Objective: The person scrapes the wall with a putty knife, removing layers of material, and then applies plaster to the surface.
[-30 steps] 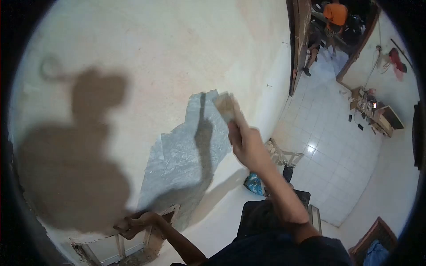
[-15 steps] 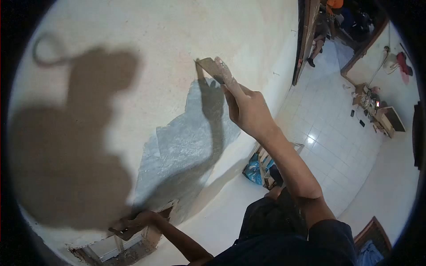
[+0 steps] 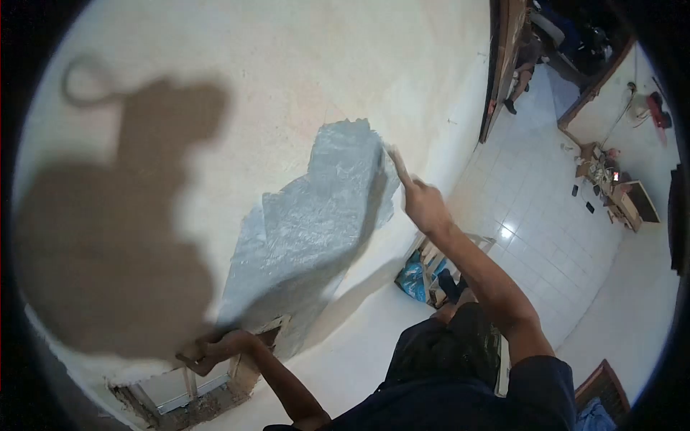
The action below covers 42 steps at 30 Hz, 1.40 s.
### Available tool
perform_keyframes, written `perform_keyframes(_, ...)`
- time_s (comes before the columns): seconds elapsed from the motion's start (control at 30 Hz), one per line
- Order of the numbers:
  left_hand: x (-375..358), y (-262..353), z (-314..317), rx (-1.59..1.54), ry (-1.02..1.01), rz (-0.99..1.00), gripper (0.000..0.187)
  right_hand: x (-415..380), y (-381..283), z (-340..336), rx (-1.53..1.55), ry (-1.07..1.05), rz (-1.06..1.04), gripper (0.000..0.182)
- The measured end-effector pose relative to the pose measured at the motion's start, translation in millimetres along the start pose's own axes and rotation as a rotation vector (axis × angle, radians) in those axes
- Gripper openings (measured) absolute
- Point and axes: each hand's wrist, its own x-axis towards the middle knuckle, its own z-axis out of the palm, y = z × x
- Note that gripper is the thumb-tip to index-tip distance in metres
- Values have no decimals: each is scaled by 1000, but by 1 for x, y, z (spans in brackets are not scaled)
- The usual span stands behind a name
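Observation:
A grey coat of filler forms an irregular, damp-looking patch on the pale wall. At its upper right edge is my right hand, closed around a putty knife that shows almost edge-on and blurred against the wall. Lower left, my left hand is in shadow beside the top of a rough wall opening. Its fingers are curled, and what they hold, if anything, is too dark to make out.
Below me stands a wooden structure with a blue plastic bag. White floor tiles stretch to the right, where a wooden box and clutter lie by the far wall. Another person's leg shows near the doorway.
My right hand has moved down and right, and the putty knife has turned edge-on. The grey patch now reaches higher and is wider at its top. My left hand stays nearly in place.

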Motion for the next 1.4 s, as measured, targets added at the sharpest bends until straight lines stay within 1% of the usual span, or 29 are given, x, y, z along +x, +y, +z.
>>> perform_keyframes(0.03, -4, -6, 3, -88, 35, -50, 49, -22, 26, 3, -163, -334, 200, 77)
perform_keyframes(0.07, -2, -4, 2, -107, 54, -57, 49, -52, 35, 4, -111, -305, 178, 74)
perform_keyframes(0.13, 3, 2, 7, 47, 92, 263, 58, -52, 29, -8, -59, -246, 134, 71)
perform_keyframes(0.2, 5, 19, -2, 125, 77, 288, 54, -56, 4, -35, 222, 8, 105, 66)
perform_keyframes(0.23, 4, 33, 0, 190, 78, 292, 50, -46, -12, -52, 328, 92, 167, 53)
perform_keyframes(0.27, 2, 38, 3, 180, 78, 290, 50, -37, -22, -66, 325, 102, 171, 53)
perform_keyframes(0.33, 4, 42, 5, 256, 114, 206, 39, -23, -42, -92, 654, 86, 286, 43)
perform_keyframes(0.37, 7, 42, 3, 255, 116, 207, 39, -18, -58, -106, 691, 70, 376, 41)
perform_keyframes(0.4, 8, 43, 3, 260, 137, 327, 35, -16, -65, -103, 690, 73, 374, 41)
perform_keyframes(0.43, 9, 43, 4, 264, 158, 447, 31, -14, -72, -97, 753, 120, 280, 40)
perform_keyframes(0.47, 8, 42, 5, 266, 162, 444, 31, -12, -79, -90, 814, 164, 183, 40)
perform_keyframes(0.53, 6, 35, 4, 134, 146, 471, 40, -9, -92, -75, 837, 123, 166, 39)
perform_keyframes(0.57, 4, 29, 3, 134, 147, 474, 40, -6, -97, -68, 735, 78, 125, 38)
perform_keyframes(0.63, 2, 20, 0, 216, 75, 278, 49, -6, -104, -53, 636, 36, 89, 39)
perform_keyframes(0.67, 1, 26, 0, 212, 75, 280, 49, -10, -109, -45, 565, 31, 80, 41)
perform_keyframes(0.73, 1, 42, 2, 110, 72, 22, 55, -18, -113, -27, 491, 34, 71, 43)
perform_keyframes(0.77, 0, 21, -1, 195, 34, 254, 49, -23, -114, -17, 463, 94, 47, 46)
perform_keyframes(0.8, 3, 22, -1, 191, 36, 248, 49, -21, -114, -12, 432, 150, 22, 48)
perform_keyframes(0.87, 8, 29, -3, 260, -4, 555, 44, 13, -117, -31, 398, 141, 56, 52)
perform_keyframes(0.9, 4, 22, 0, 267, -16, 560, 44, 36, -118, -49, 405, 242, 61, 46)
perform_keyframes(0.97, -2, 3, 8, -175, 158, -30, 39, 36, -126, -60, 360, 395, 37, 33)
perform_keyframes(1.0, -5, 0, 9, -182, 160, -47, 39, 21, -127, -56, 344, 403, 31, 33)
perform_keyframes(1.07, -4, -9, -1, -9, 14, 175, 39, -9, -128, -43, 411, 68, 27, 30)
perform_keyframes(1.1, -4, 27, 5, -293, 58, -107, 44, -5, -126, -41, 363, 150, -21, 27)
perform_keyframes(1.13, -5, 30, 4, -175, 53, -99, 44, 4, -121, -44, 361, 143, -18, 27)
perform_keyframes(1.2, -2, 27, 1, -68, 29, -44, 45, 27, -111, -55, 354, 175, 16, 39)
perform_keyframes(1.27, -4, 24, 1, -28, 9, -13, 46, 14, -118, -53, 370, 106, 53, 34)
perform_keyframes(1.33, -4, 21, -1, -13, -1, -2, 47, -7, -125, -40, 390, 13, -4, 27)
perform_keyframes(1.4, -5, 20, -2, 7, -21, 8, 49, 16, -123, -55, 409, 95, -7, 25)
